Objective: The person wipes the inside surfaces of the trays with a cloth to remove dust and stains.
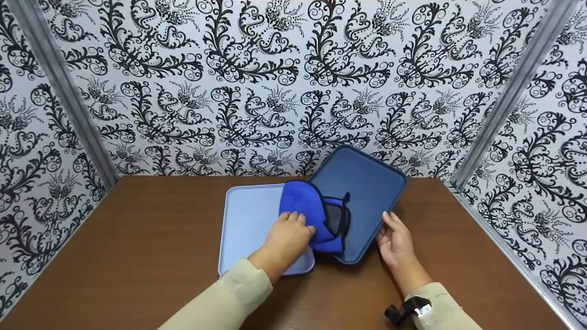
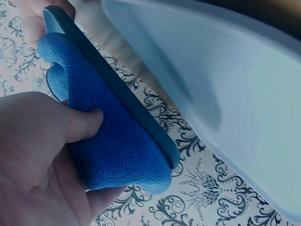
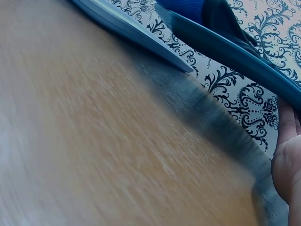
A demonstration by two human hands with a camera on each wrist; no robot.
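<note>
My left hand [image 1: 288, 238] grips a folded blue cloth [image 1: 300, 201] with black edging and a dark grey patch. In the left wrist view, my thumb presses on the fuzzy face of the cloth [image 2: 122, 136]. The cloth lies against the dark blue tray [image 1: 367, 192], which is raised and tilted off the table. My right hand [image 1: 395, 240] holds that tray by its right edge, thumb over the rim and fingers beneath. In the right wrist view, the tray [image 3: 225, 56] shows edge-on, well above the tabletop.
A light blue tray [image 1: 250, 224] lies on the brown wooden table [image 1: 151, 247], left of the dark tray and partly under my left hand. Patterned black-and-white walls [image 1: 257, 101] with grey metal corner posts [image 1: 69, 91] stand behind and at the sides.
</note>
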